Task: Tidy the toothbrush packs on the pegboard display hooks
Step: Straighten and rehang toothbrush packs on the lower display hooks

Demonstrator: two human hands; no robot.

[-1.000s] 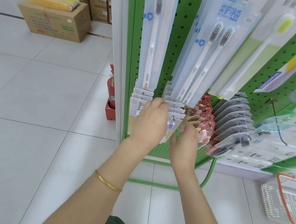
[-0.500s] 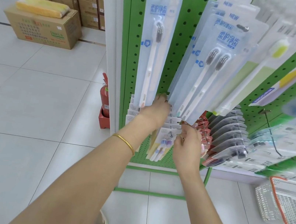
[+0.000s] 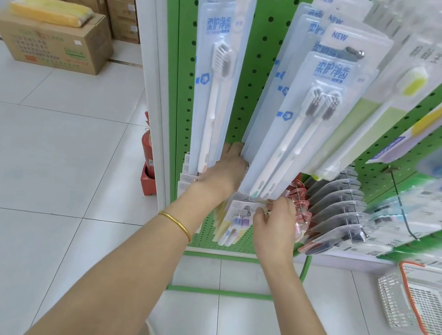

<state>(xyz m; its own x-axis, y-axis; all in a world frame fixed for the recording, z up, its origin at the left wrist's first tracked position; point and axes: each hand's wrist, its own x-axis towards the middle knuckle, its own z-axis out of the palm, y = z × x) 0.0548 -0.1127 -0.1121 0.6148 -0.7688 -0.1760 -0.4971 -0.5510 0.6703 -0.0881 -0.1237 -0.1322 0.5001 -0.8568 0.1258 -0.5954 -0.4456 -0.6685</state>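
A green pegboard (image 3: 263, 58) carries hooks of toothbrush packs. On the lower row hangs a stack of small packs (image 3: 237, 222) with pastel brushes. My right hand (image 3: 274, 228) pinches the top right corner of the front pack of that stack. My left hand (image 3: 228, 165) reaches in behind the tall pale-blue two-brush packs (image 3: 306, 117) on the upper hook; its fingertips are hidden behind them. A tall single-brush pack (image 3: 216, 79) hangs to the left of that hand.
Red-topped packs (image 3: 300, 200) and dark packs (image 3: 337, 212) hang to the right on the lower row. A white basket with an orange rim (image 3: 424, 303) sits on the floor at right. Cardboard boxes (image 3: 57, 43) and a red fire extinguisher (image 3: 147, 152) stand at left.
My left hand has moved up and deeper, from the front of the small packs to behind the tall packs. My right hand stays at the small stack. The view came closer.
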